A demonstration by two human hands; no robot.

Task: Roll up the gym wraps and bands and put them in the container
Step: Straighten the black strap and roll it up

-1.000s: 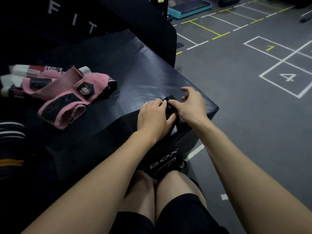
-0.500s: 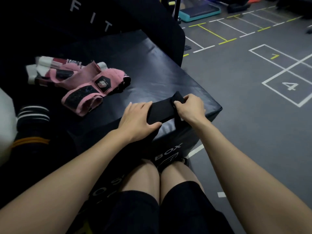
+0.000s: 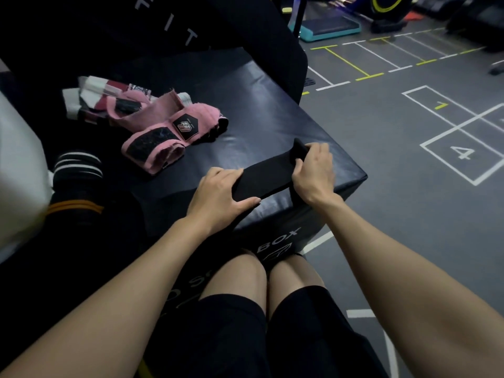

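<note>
**Black band stretched flat between both hands on the box top**

Right hand (image 3: 313,173) is gripping the far end of a black band (image 3: 263,178), fingers curled over a rolled or folded lump of it near the box's right corner. Left hand (image 3: 218,197) is pressing down on the near end, fingers lying fairly straight across the fabric, thumb stretched out along the band's front edge. Between the two hands the band is lying flat and taut on the padded black box (image 3: 267,126).

Further left on the same surface, well apart from the hands, a pink wrap (image 3: 163,132) is sitting in a loose heap, with a dark hook-and-loop patch and a logo tag showing. Just behind it a white and maroon wrap (image 3: 90,96) is lying partly unrolled. A black band with white stripes (image 3: 77,166) is resting near the left edge, beside a white object (image 3: 19,173) whose identity is hard to tell. The person's knees are tucked against the box front, over grey marked floor (image 3: 409,186).
</note>
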